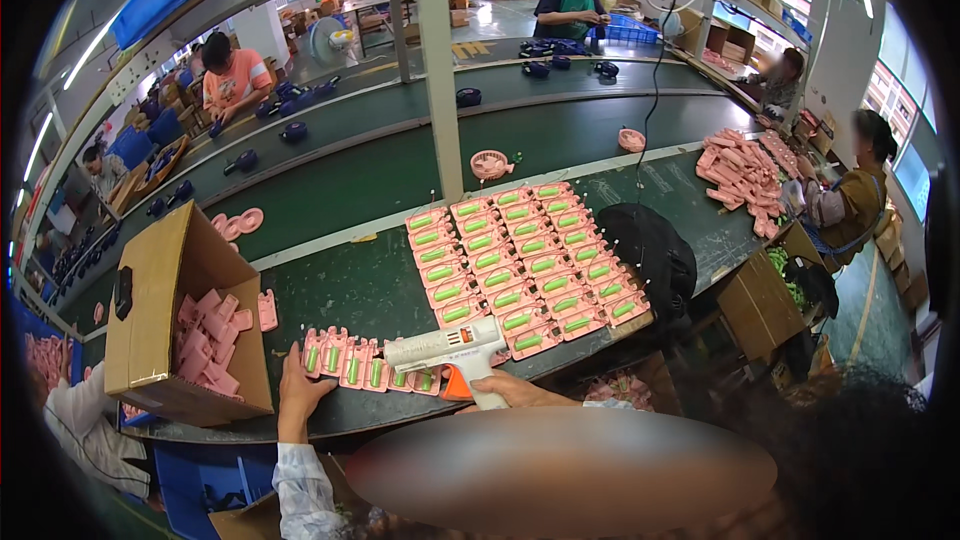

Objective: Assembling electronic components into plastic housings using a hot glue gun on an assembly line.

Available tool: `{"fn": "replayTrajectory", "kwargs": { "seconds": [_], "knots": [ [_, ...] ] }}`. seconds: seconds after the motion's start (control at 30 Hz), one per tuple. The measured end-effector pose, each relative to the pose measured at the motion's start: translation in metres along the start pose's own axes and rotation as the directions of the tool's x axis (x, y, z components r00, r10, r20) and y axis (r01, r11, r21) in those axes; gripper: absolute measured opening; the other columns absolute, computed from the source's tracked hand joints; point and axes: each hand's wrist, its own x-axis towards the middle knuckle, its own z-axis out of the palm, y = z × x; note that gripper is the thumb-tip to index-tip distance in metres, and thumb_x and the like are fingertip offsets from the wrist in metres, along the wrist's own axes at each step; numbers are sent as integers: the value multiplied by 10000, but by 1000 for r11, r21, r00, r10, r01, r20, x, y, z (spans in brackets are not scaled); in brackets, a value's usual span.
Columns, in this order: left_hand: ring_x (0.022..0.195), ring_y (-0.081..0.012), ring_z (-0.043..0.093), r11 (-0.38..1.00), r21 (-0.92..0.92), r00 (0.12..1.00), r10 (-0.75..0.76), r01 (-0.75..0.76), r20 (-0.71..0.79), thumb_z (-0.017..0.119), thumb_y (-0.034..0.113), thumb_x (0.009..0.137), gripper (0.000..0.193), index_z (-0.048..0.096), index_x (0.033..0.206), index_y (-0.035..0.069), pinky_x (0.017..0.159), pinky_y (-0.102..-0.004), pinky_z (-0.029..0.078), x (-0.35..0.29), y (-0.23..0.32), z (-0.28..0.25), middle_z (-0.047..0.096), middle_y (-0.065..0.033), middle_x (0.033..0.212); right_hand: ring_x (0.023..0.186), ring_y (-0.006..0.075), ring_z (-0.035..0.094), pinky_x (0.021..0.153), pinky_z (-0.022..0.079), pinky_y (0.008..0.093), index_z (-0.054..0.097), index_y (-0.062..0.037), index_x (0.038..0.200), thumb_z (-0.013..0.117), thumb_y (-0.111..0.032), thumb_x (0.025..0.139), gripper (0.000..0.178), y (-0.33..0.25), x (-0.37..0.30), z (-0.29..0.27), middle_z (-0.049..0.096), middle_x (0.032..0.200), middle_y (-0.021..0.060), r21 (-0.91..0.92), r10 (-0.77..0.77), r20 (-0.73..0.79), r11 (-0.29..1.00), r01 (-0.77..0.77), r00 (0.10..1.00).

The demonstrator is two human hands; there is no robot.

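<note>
My right hand [500, 390] is wrapped round the handle of a white hot glue gun [450, 342] with an orange trigger. The gun points left, its nozzle above a row of pink plastic housings [352, 368] at the table's front edge. Each housing in this row carries a green cylindrical cell; the gun's body partly covers the right ones. Against the row's left end rests my left hand [298, 392], fingers stretched out and thumb apart. Beyond the gun lies a block of several rows of pink housings [525, 265], with green cells and thin wires.
A cardboard box [150, 320] of pink parts stands left of my left hand. At the right are a black bag [650, 260] and a heap of pink parts [740, 175] near a co-worker. A frame post [440, 70] rises before the conveyor [370, 155], which carries pink baskets [490, 164].
</note>
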Motion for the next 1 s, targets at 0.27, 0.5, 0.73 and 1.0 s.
{"fn": "replayTrajectory", "kwargs": {
  "seconds": [0.27,0.5,0.73,1.0],
  "knots": [
    [1303,-364,488,990,93,995,101,-102,17,897,174,563,1137,293,1512,6,1070,-395,425,-5,7,-11,463,-202,1446,1302,272,517,1011,500,543,385,-22,1455,533,-156,983,512,12,-3,12,504,1410,125,79,-14,23,997,12,1000],
    [1380,-392,399,960,-19,949,278,-278,148,911,201,498,1220,278,1522,0,1150,-411,334,4,8,-19,431,-219,1482,1247,283,559,993,526,495,416,-19,1434,550,-147,970,500,21,4,4,504,1419,129,59,51,-32,997,-49,998],
    [1388,-403,383,992,90,988,82,-94,128,926,315,513,1286,224,1538,-16,1163,-425,305,8,34,-17,396,-238,1505,1399,352,413,1081,434,546,326,-7,1481,516,-198,966,581,12,-4,23,418,1488,169,-13,-90,-21,996,89,996],
    [1405,-376,367,985,99,973,117,-139,198,935,278,509,1294,217,1549,4,1171,-405,301,49,27,-19,377,-226,1529,1336,283,476,1060,451,574,355,-42,1461,537,-121,969,531,21,16,25,460,1443,118,113,-124,-21,986,125,992]
  ]
}}
